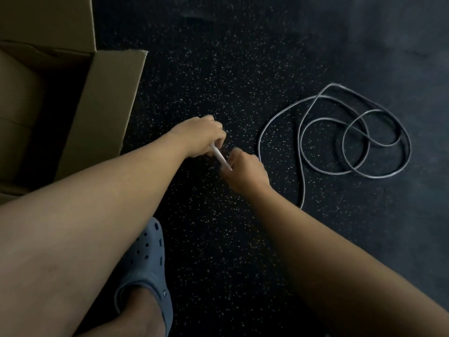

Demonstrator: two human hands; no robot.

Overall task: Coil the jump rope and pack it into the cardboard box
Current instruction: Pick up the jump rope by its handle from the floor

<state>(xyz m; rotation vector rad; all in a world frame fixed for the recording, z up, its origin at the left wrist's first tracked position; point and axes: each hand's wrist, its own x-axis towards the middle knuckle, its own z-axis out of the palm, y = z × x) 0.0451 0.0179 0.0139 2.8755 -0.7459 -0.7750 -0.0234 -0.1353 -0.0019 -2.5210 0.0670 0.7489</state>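
A grey jump rope [335, 132] lies in loose loops on the dark speckled floor at the right. A white handle [220, 156] of the rope is held low over the floor between both hands. My left hand [200, 136] grips its upper end and my right hand [245, 171] grips its lower end. One strand of rope runs from behind my right hand up into the loops; another trails down beside my right forearm. The open cardboard box [104, 113] stands at the left, its inside in shadow.
The box's right flap [114, 93] leans out toward the hands. My foot in a grey clog [145, 261] rests on the floor below my left arm. Dark speckled rubber floor [243, 69] stretches beyond the hands.
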